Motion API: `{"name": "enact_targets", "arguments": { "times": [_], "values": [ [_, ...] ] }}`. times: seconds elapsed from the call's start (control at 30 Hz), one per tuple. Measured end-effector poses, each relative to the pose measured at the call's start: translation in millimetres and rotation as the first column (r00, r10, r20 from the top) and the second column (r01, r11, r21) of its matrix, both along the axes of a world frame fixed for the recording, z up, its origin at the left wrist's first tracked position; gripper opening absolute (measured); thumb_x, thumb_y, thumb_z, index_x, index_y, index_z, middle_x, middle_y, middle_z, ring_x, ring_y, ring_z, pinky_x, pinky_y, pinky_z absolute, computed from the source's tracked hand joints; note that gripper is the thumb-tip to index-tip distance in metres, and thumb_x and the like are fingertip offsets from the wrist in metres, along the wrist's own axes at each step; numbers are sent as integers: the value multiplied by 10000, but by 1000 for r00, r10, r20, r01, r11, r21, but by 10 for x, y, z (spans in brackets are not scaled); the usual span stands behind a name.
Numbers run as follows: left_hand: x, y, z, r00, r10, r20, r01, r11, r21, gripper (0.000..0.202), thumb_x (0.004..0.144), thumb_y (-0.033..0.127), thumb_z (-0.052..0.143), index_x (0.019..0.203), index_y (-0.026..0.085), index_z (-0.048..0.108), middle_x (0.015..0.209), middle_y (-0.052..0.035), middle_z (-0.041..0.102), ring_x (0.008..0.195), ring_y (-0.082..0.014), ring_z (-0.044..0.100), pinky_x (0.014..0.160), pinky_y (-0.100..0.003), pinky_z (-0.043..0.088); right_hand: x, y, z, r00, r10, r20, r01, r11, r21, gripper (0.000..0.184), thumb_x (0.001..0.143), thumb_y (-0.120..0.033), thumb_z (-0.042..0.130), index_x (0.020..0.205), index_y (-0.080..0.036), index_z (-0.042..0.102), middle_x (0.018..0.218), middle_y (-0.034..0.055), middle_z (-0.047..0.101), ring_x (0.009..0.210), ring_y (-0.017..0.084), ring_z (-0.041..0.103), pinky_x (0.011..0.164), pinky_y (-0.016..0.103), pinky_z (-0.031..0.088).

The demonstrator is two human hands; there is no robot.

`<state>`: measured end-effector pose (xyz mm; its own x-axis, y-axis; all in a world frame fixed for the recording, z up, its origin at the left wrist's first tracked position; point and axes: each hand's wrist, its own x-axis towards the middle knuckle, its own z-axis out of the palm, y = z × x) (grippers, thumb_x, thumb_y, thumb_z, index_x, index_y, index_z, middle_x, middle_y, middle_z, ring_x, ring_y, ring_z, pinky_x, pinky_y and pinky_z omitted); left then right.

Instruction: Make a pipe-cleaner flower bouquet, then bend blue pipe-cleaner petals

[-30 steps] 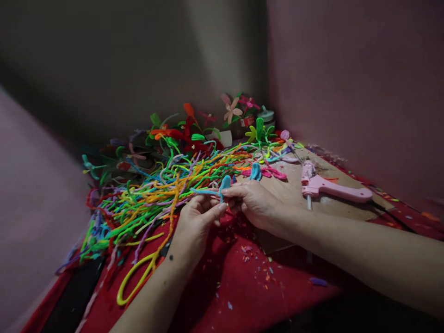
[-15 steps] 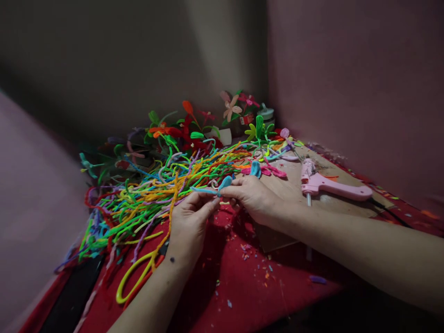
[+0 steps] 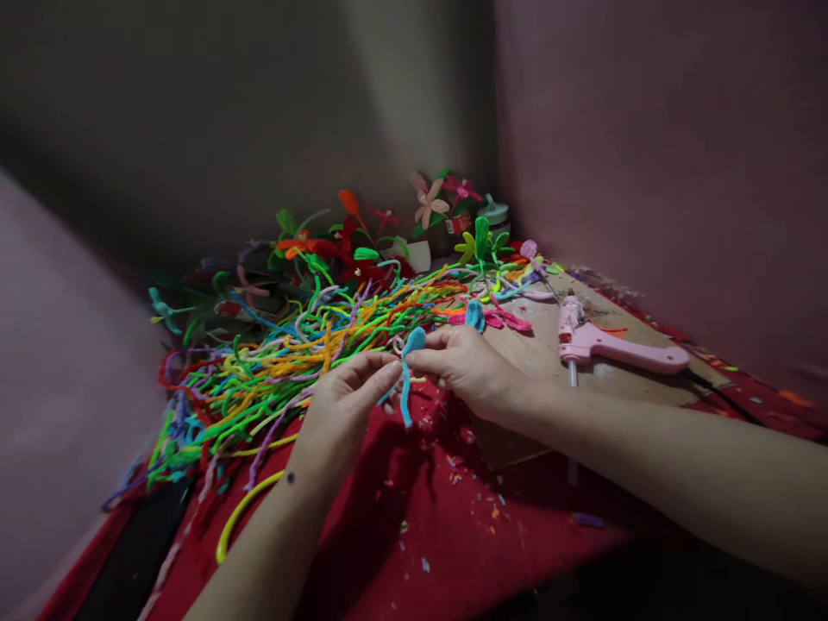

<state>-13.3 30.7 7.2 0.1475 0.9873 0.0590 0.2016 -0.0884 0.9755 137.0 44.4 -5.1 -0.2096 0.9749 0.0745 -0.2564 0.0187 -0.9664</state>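
A light blue pipe cleaner (image 3: 406, 392) is held between my two hands, its upper part bent into a petal-like loop and one tail hanging down. My right hand (image 3: 469, 366) pinches it just beneath the loop. From the other side, my left hand (image 3: 349, 392) grips it with thumb and forefinger; part of the stem is hidden behind those fingers. Just beyond my right hand stands another blue looped piece (image 3: 475, 316), close to some pink petals (image 3: 511, 321).
A heap of colourful pipe cleaners (image 3: 278, 371) covers the left side. Behind it stand pipe-cleaner flowers (image 3: 430, 205). On the right, a pink glue gun (image 3: 621, 347) lies on a brown board (image 3: 653, 388). Small scraps dot the red cloth (image 3: 453, 552).
The blue tail that pointed left across my left fingers now hangs downward. My left hand has shifted slightly left and its forearm has turned, while my right hand stays nearly in place.
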Motion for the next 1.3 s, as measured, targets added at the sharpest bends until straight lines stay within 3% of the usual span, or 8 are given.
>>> {"name": "enact_targets", "arguments": {
  "times": [0.2, 0.3, 0.4, 0.53, 0.77, 0.93, 1.17, 1.3],
  "values": [
    [1, 21, -22, 984, -159, 75, 173, 951, -257, 182, 720, 328, 676, 680, 156, 633, 570, 5, 582, 450, -87, 470, 460, -208, 336, 9, -31, -31, 984, -48, 171, 14, 981, 196, 155, 726, -187, 519, 581, -147, 555, 563, -35, 498, 548, 83, 428, 562, 234, 341],
    [20, -29, -55, 963, -5, -268, 40, 991, 126, 157, 745, 311, 637, 657, 181, 634, 551, 0, 556, 479, -112, 451, 511, -236, 331, -18, -43, -65, 977, -120, 174, 79, 972, 223, 179, 727, -199, 530, 556, -150, 522, 541, -46, 447, 546, 78, 385, 542, 233, 301],
    [9, -65, -111, 750, 273, -602, 156, 812, 563, 119, 779, 255, 587, 719, 206, 677, 616, -42, 575, 607, -170, 496, 646, -285, 338, -64, -47, -108, 993, -118, 24, 117, 992, 43, 179, 681, -202, 567, 534, -161, 474, 496, -64, 392, 487, 66, 316, 485, 238, 234],
    [-22, -59, -151, 575, 377, -727, 329, 707, 627, 183, 826, 252, 521, 855, 206, 695, 705, -95, 625, 693, -221, 526, 720, -332, 330, -102, -30, -130, 972, -78, -221, 41, 985, -167, 177, 617, -169, 591, 539, -175, 432, 484, -68, 406, 441, 60, 328, 443, 231, 221],
    [-62, 17, 75, 970, -65, -235, 99, 986, 133, 324, 828, 447, 524, 911, 188, 699, 813, -70, 688, 774, -213, 606, 771, -309, 431, -43, -26, -6, 987, 16, -158, -25, 998, -55, 129, 681, -131, 558, 554, -140, 535, 514, -37, 510, 444, 49, 398, 462, 205, 319],
    [-134, 62, 119, 935, -310, 173, 348, 897, -271, 308, 782, 406, 594, 830, 120, 699, 638, -87, 656, 553, -169, 578, 591, -278, 450, -19, -47, -36, 962, 260, -85, -247, 959, 137, 161, 774, -219, 485, 630, -164, 530, 508, -31, 508, 497, 98, 503, 535, 240, 392],
    [92, -92, -32, 941, 103, -323, -32, 975, 219, 136, 681, 252, 679, 587, 196, 599, 450, 33, 431, 407, -92, 336, 448, -226, 255, -35, -31, -75, 979, -151, 138, 122, 972, 199, 169, 754, -199, 520, 593, -162, 486, 560, -52, 423, 542, 76, 368, 528, 226, 293],
    [142, -115, -38, 977, 3, -212, 11, 998, 63, 228, 741, 343, 615, 583, 189, 554, 451, 45, 388, 406, -81, 293, 419, -218, 206, -18, -24, -36, 998, -40, 56, 31, 988, 149, 152, 729, -239, 563, 616, -157, 503, 570, -56, 426, 533, 73, 354, 520, 228, 287]
  ]
}}
